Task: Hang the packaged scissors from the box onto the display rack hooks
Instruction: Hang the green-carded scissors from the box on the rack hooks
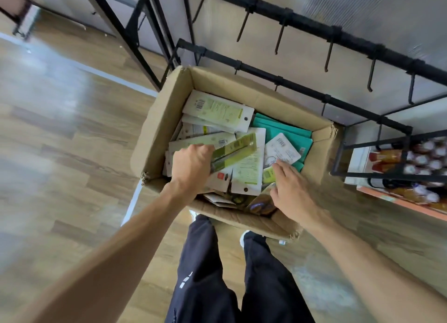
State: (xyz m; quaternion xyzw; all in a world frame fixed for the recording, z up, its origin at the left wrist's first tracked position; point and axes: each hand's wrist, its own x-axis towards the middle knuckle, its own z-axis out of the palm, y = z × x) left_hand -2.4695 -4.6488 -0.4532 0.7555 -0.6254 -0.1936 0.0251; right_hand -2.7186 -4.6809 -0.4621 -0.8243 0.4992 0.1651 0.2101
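An open cardboard box (164, 119) stands on the floor, filled with several carded scissors packs in white, green and teal. My left hand (192, 164) grips a green scissors pack (238, 152) lifted slightly over the pile, its hang hole at the far end. My right hand (290, 186) reaches into the box's near right corner, fingers relaxed and touching a white pack (281, 151). Behind the box rises the black display rack (314, 27) with several bare hooks (279, 38) pointing toward me.
A lower rack bar (302, 88) with short hooks runs just behind the box. At right a wire basket (411, 158) holds bottles above an orange shelf edge. Wooden floor lies to the left. My legs in dark trousers (229, 274) stand at the box's near side.
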